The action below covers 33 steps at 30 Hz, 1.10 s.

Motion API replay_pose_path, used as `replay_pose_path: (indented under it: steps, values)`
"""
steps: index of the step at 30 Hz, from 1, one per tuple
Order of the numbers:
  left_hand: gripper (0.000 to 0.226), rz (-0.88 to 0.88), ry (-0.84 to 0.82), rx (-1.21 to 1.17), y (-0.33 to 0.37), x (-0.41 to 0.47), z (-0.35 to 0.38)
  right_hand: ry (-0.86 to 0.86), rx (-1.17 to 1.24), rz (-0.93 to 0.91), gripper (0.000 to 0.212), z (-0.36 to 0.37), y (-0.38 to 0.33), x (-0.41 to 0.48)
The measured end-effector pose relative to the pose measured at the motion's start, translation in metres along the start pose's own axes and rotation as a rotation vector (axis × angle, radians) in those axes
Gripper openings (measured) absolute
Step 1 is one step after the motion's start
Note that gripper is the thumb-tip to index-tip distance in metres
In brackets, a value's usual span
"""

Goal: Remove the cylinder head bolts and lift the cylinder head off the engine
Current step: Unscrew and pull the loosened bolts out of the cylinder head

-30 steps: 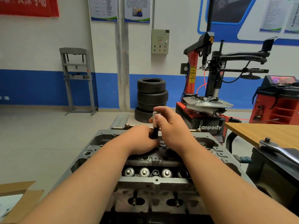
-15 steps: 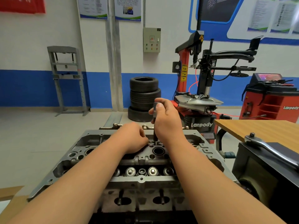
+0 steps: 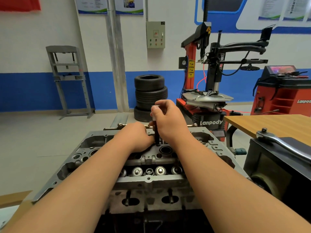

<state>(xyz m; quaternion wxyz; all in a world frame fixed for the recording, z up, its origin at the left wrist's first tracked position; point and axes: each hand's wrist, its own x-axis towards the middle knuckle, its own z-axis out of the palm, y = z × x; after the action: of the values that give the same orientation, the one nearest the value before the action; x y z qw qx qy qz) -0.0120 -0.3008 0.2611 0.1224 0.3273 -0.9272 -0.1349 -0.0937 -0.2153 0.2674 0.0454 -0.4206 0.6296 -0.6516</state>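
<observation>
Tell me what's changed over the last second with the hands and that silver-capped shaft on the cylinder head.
Little. The right hand still pinches the silver-capped shaft upright; more of its black stem now shows below that hand, reaching a hole in the cylinder head. The left hand stays curled at the stem's base; a grip can't be confirmed. The ratchet lies unmoved on the right.

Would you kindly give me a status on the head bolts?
Right hand grips upright socket driver. Left hand at its base. Cylinder head not lifted. Nothing blocking.
</observation>
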Motion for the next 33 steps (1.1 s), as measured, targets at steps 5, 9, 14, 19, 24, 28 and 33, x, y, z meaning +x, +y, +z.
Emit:
replay_pose_path:
  steps: [5, 9, 14, 19, 24, 28, 33]
  values:
    - [0.037, 0.038, 0.103, -0.274, -0.011, 0.001, -0.005, -0.02, 0.092, -0.01, 0.015, 0.0, 0.0, -0.001]
    - [0.027, 0.141, 0.118, -0.456, -0.018, -0.004, -0.01, -0.035, 0.018, -0.019, 0.021, 0.001, 0.0, -0.001]
    - [0.014, 0.22, 0.013, -0.395, -0.019, -0.009, -0.012, -0.012, -0.183, -0.136, 0.021, 0.0, -0.001, -0.002]
    - [0.01, 0.289, -0.002, -0.419, -0.023, -0.008, -0.012, -0.023, -0.302, -0.236, 0.015, -0.001, -0.003, -0.005]
    - [0.015, 0.275, 0.014, -0.392, -0.025, -0.005, -0.01, -0.014, -0.235, -0.257, 0.014, 0.0, -0.008, -0.006]
    - [0.031, 0.231, 0.051, -0.389, -0.023, -0.002, -0.007, 0.024, -0.177, -0.21, 0.018, -0.001, -0.01, -0.005]
    - [0.041, 0.177, 0.081, -0.375, -0.022, 0.0, -0.004, 0.061, -0.002, -0.131, 0.04, -0.002, -0.01, -0.006]
